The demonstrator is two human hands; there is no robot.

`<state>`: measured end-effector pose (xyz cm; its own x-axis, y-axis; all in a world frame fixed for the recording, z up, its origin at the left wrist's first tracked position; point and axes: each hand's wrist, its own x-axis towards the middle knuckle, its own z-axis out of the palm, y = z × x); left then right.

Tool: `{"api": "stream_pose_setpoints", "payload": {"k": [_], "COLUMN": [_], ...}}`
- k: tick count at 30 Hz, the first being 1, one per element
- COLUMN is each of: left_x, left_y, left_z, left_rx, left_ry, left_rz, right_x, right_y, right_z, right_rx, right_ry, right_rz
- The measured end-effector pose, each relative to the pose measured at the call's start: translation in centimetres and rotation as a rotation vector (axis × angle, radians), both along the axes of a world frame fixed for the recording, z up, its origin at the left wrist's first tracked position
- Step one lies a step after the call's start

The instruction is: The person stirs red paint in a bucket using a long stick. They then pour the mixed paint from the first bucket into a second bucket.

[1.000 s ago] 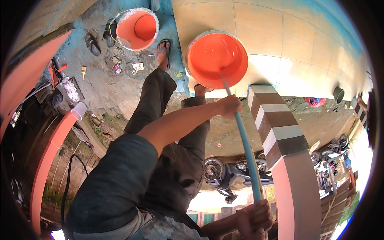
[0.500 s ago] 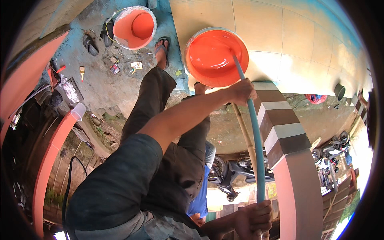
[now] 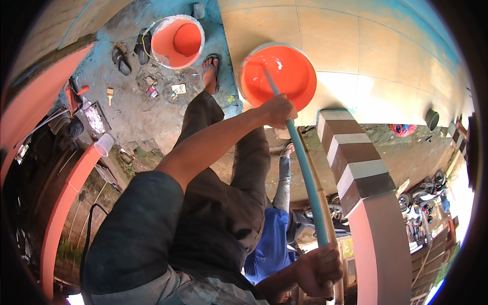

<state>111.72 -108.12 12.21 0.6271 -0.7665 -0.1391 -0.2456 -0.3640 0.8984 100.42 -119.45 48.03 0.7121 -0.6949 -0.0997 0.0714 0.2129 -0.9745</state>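
- Pole (image 3: 305, 173): a long blue pole runs from the bottom of the view, near the person's body, up and slightly left to its far end, which sits inside the bucket (image 3: 278, 76) of orange paint on the tiled floor.
- Left hand (image 3: 277, 111): its fingers are wrapped tight round the pole's upper part, just short of the bucket's near rim. It is the hand closer to the paint, so it steers the dipped end.
- Right hand (image 3: 319, 269): it grips the pole's near end low in the view, fingers curled fully round the shaft. It is well apart from the left hand, with a long bare stretch of pole between them.
- Long axis: the pole leans away from the body, so the paint lies straight ahead of both fists along the shaft. What is on the submerged tip cannot be told.
- Nearby: a second bucket (image 3: 177, 40) with orange paint stands further left on rough blue-stained ground, beside sandals (image 3: 122, 58). A striped pillar (image 3: 356, 168) rises just right of the pole.
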Motion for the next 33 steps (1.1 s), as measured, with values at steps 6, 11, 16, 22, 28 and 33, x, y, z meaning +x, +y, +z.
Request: {"api": "stream_pose_setpoints", "payload": {"k": [6, 11, 16, 22, 28, 33], "left_x": [-0.1, -5.3, -7.2, 0.1, 0.7, -4.2], "left_y": [-8.2, -8.2, -1.8, 0.9, -6.0, -8.2], "left_z": [-0.9, -0.1, 0.5, 1.6, -1.4, 0.6], "left_rx": [-0.232, -0.201, 0.017, 0.060, -0.188, -0.153], "left_ry": [-0.120, 0.071, 0.137, 0.054, -0.164, 0.074], "left_rz": [0.127, 0.079, -0.004, -0.074, 0.138, 0.052], "right_x": [1.8, -0.1, 0.4, 1.5, 2.0, -0.2], "right_y": [1.6, -0.6, -0.1, 2.3, 2.4, -0.7], "right_z": [0.5, 2.3, 1.3, 0.6, 0.2, 1.8], "right_rx": [-0.284, -0.149, -0.133, -0.045, -0.260, -0.222], "right_ry": [0.063, 0.055, 0.054, -0.048, 0.072, 0.086], "right_rz": [-0.173, 0.084, 0.095, -0.060, -0.445, 0.167]}}
